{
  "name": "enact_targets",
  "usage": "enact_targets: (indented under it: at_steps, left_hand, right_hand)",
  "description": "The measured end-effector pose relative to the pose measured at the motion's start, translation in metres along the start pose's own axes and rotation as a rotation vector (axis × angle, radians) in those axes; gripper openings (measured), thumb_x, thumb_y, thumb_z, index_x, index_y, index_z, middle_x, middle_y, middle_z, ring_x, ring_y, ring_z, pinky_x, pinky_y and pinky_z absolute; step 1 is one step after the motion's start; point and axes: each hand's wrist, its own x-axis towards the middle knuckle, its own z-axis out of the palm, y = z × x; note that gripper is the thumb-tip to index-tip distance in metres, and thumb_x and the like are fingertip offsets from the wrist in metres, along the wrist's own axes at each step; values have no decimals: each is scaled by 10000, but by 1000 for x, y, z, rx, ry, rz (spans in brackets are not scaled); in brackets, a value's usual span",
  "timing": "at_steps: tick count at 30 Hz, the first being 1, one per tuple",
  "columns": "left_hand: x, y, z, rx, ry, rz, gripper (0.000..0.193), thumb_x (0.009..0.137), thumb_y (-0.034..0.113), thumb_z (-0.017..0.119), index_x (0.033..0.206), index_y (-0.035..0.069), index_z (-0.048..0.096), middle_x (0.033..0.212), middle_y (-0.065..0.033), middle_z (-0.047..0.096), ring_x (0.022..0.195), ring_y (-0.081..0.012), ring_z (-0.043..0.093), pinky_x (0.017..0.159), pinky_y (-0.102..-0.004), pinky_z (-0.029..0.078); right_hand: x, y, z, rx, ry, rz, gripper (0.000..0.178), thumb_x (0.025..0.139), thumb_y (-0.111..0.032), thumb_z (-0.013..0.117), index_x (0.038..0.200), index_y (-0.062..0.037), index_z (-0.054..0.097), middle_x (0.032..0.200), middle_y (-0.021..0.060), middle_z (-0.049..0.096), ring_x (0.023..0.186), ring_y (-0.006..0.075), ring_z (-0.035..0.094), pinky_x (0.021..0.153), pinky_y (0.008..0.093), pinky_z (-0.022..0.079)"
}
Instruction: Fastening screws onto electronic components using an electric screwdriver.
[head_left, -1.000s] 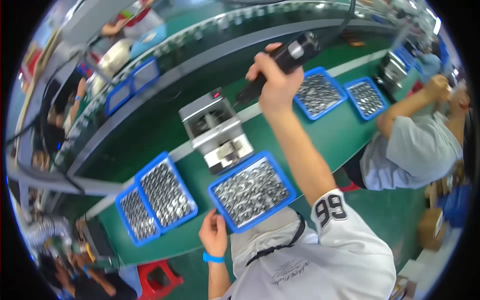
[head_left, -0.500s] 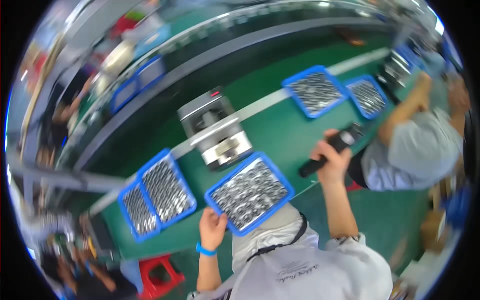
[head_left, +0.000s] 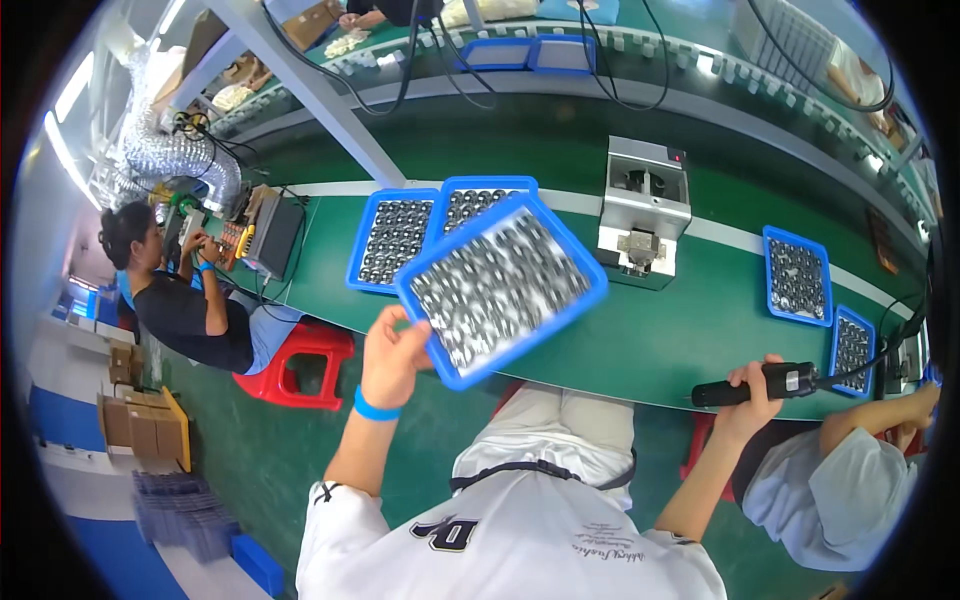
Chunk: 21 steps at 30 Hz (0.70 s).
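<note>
The left hand [head_left: 392, 352] grips a blue tray [head_left: 500, 285] of small metal parts by its corner, lifted and tilted above the bench's [head_left: 640, 340] near edge. The right hand [head_left: 752, 392] is closed around a black tool [head_left: 760, 384] just off that edge, toward the right.

green workbench [head_left: 640, 345], green floor [head_left: 270, 450], red stool [head_left: 300, 365], silver duct [head_left: 165, 155]

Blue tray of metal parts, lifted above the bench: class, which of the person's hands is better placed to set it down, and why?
Left. The left hand already grips the blue tray by its near corner, tilted above the green bench. The right hand is busy holding a black power tool off to the side.
</note>
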Motion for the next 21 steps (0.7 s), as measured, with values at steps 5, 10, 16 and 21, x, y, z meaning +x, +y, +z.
enact_targets:
  at_steps: [5, 10, 16, 21]
  left_hand:
    - [92, 30, 9, -74, 21, 108, 390, 1000, 75, 580, 1372, -6, 495, 1297, -151, 645, 1095, -277, 692, 897, -414, 590]
    - [237, 39, 36, -159, 24, 94, 310, 969, 37, 580, 1250, -88, 543, 1202, -206, 675, 1063, -322, 704, 923, -445, 596]
    - [370, 31, 80, -91, 168, -28, 332, 901, -63, 509, 1224, -134, 521, 1151, -261, 660, 952, -398, 731, 789, -475, 651]
    - [422, 0, 108, -268, 165, -113, 479, 895, -109, 410, 1362, -26, 482, 1230, -267, 649, 1118, -468, 665, 954, -691, 505]
  right_hand:
    - [-8, 2, 7, -30, 18, 36, 306, 877, 55, 639, 1168, 6, 556, 789, 80, 572, 611, 165, 533, 624, 329, 468]
    - [-7, 0, 3, -57, 27, 28, 289, 893, 36, 622, 1173, -5, 562, 776, 70, 540, 623, 161, 525, 642, 331, 460]
    - [-3, 2, 12, -66, 95, 14, 310, 879, 49, 636, 1175, -2, 563, 799, 70, 535, 620, 167, 525, 620, 332, 457]
    - [2, 6, 16, -89, 113, 37, 340, 864, 33, 655, 1184, -4, 546, 815, 81, 554, 617, 165, 522, 613, 331, 461]
